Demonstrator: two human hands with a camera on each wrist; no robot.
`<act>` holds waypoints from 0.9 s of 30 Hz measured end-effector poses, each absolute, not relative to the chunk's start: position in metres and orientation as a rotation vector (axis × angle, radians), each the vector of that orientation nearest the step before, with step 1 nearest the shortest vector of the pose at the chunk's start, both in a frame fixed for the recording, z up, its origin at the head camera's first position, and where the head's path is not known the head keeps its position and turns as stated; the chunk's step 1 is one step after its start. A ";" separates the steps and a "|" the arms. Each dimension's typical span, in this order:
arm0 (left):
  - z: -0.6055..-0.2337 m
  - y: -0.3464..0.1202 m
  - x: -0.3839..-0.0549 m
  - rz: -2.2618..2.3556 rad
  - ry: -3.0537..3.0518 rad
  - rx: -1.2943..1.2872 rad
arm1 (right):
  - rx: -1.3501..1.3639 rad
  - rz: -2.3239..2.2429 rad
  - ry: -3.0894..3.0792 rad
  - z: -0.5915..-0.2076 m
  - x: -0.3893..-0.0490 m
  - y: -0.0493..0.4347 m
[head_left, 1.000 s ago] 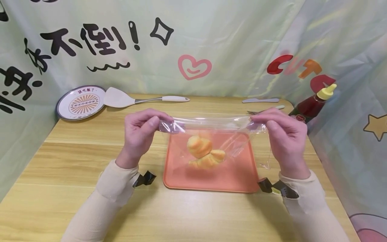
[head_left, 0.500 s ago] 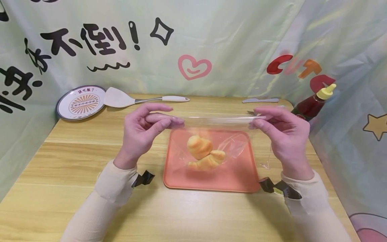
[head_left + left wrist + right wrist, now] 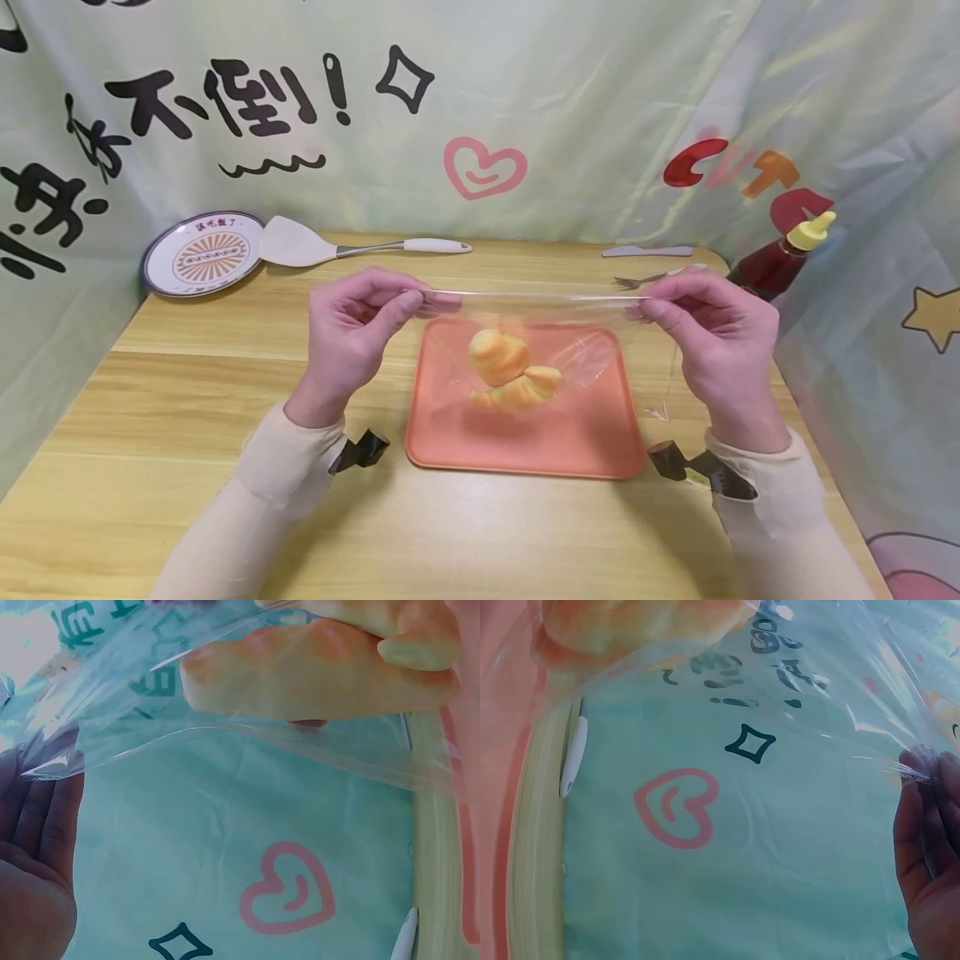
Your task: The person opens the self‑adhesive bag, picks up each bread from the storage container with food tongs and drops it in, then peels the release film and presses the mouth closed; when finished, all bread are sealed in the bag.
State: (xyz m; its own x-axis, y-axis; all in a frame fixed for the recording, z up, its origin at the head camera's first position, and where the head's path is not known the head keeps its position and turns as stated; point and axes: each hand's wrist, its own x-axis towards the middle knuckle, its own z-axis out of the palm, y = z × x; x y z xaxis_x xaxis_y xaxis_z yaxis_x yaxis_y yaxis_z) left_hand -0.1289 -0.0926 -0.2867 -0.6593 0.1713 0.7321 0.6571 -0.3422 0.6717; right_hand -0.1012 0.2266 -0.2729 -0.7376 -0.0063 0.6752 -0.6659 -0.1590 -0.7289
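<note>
A clear plastic bag [image 3: 532, 307] is stretched level between my hands by its top edge. My left hand [image 3: 345, 337] pinches the left end between thumb and fingers, and my right hand [image 3: 720, 350] pinches the right end. Two golden pieces of bread sit low in the bag: a rounded roll [image 3: 497, 356] and, below it, a croissant-like piece [image 3: 517, 392]. Behind them lies an orange-pink tray [image 3: 577, 454] on the table. In the left wrist view a long bread piece [image 3: 285, 679] shows through the film; the right wrist view shows bread [image 3: 630, 630] at the top.
A patterned plate [image 3: 161, 258] stands at the back left, with a white spatula [image 3: 300, 243] against it. Along the back right lie a table knife [image 3: 647, 251] and a fork [image 3: 633, 282]. A red sauce bottle [image 3: 772, 262] with a yellow cap stands behind my right hand.
Half a second ago both hands had looser, spread fingers at the bag's edge; now they pinch its ends and it is pulled taut. My right hand has moved slightly right.
</note>
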 end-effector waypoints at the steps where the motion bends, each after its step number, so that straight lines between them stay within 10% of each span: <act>1: -0.286 -0.092 -0.128 -2.042 -1.573 -1.063 | 0.764 1.938 -1.663 -0.273 -0.102 0.227; 27: -0.267 -0.071 -0.117 -1.932 -1.610 -1.019 | 0.649 1.678 -2.107 -0.268 -0.106 0.239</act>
State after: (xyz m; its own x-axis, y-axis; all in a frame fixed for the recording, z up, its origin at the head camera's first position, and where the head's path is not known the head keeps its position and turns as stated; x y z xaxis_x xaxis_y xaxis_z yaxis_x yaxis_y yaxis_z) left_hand -0.1169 -0.0709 -0.2672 -0.6401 0.1298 0.7572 0.7214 -0.2375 0.6506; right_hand -0.1061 0.2392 -0.2683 -0.8258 -0.1245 0.5500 -0.5639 0.1854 -0.8048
